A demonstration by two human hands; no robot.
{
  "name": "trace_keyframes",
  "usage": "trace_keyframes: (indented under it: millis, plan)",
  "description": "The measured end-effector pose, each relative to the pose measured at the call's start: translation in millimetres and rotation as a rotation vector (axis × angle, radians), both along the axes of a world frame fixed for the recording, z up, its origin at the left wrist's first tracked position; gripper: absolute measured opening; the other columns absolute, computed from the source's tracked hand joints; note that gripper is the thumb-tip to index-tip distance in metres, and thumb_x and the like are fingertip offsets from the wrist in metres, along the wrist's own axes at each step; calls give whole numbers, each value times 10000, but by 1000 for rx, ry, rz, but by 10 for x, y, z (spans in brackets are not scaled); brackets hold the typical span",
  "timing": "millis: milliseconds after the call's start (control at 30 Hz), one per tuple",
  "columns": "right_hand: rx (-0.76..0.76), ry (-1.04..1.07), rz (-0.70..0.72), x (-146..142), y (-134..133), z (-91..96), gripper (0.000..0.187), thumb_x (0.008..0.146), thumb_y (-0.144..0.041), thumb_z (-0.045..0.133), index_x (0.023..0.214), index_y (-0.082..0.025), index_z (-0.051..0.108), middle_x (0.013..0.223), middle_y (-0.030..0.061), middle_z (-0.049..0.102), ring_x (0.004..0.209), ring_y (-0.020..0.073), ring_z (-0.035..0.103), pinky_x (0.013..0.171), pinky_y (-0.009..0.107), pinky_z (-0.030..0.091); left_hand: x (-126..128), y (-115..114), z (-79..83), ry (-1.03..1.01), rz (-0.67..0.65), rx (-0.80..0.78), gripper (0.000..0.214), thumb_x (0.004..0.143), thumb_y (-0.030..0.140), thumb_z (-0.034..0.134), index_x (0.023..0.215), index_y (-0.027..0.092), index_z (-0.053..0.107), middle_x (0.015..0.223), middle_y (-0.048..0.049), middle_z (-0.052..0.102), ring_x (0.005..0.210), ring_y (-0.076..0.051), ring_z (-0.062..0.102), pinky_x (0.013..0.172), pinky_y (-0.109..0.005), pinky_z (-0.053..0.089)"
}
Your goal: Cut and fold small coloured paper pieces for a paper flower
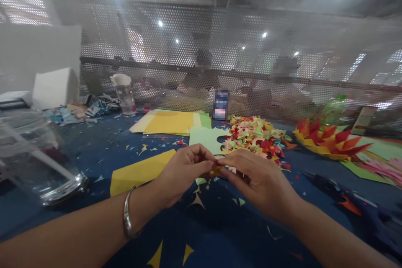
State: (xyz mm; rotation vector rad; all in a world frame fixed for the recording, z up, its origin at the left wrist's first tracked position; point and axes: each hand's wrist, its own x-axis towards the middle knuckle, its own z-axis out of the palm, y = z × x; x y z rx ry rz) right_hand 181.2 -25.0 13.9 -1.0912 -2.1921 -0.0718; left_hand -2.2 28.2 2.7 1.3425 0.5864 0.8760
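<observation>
My left hand (191, 169), with a silver bangle on its wrist, and my right hand (256, 173) meet fingertip to fingertip over the dark blue table (216, 243). Both are closed in a pinch on a small piece of orange-yellow paper (217, 171), mostly hidden by the fingers. Just beyond them lies a pale green paper sheet (205, 139) with rounded cut-outs along its right edge. A heap of small folded or curled paper pieces (254, 134) in red, yellow, peach and green sits behind my right hand. Under my left forearm rests a yellow sheet (141, 171).
Stacked coloured paper (169, 122) and an upright phone (221, 104) stand farther back. On the right are a red-and-yellow paper flower (329, 140), a green-capped bottle (334, 111) and a dark glue gun (354, 201). A clear jar (34, 159) is at left, a lidded cup (124, 94) behind.
</observation>
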Motion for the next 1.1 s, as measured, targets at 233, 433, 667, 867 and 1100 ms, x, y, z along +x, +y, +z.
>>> trace_keyframes:
  millis: [233, 433, 667, 867, 1100]
  plan:
    - [-52, 16, 5, -1, 23, -1, 172, 911, -193, 475, 920, -187, 646, 890, 36, 650, 818, 145, 589, 718, 279, 451, -6, -28, 18, 9, -29, -5, 142, 753, 236, 654, 810, 153, 553, 750, 8, 588, 698, -113, 582, 722, -282, 462]
    - [-93, 20, -81, 9, 8, 0, 167, 901, -231, 482, 903, -188, 643, 823, 34, 629, 769, 160, 567, 670, 288, 425, -7, -20, -18, 54, -33, 89, 213, 717, 247, 694, 828, 168, 531, 764, 6, 594, 709, -121, 580, 709, -278, 460]
    - [-177, 77, -96, -34, 30, 20, 128, 882, -241, 521, 831, -194, 628, 755, 4, 623, 663, 128, 558, 588, 247, 402, -15, 18, -20, 164, 33, 218, 142, 704, 190, 648, 792, 183, 537, 700, 8, 603, 647, -127, 582, 619, -263, 448]
    - [-292, 150, -113, -27, 42, 0, 132, 880, -261, 526, 832, -196, 630, 716, -5, 619, 582, 115, 555, 528, 234, 402, -26, 11, 22, 228, 43, 225, 123, 717, 233, 640, 795, 173, 566, 684, -4, 626, 632, -135, 596, 612, -270, 459]
    - [-378, 177, -122, -16, 48, -8, 131, 873, -257, 524, 812, -194, 621, 663, -12, 598, 521, 102, 539, 478, 215, 405, -139, 121, 57, 471, 42, 461, 151, 788, 304, 560, 815, 181, 644, 690, -12, 645, 570, -107, 539, 547, -228, 386]
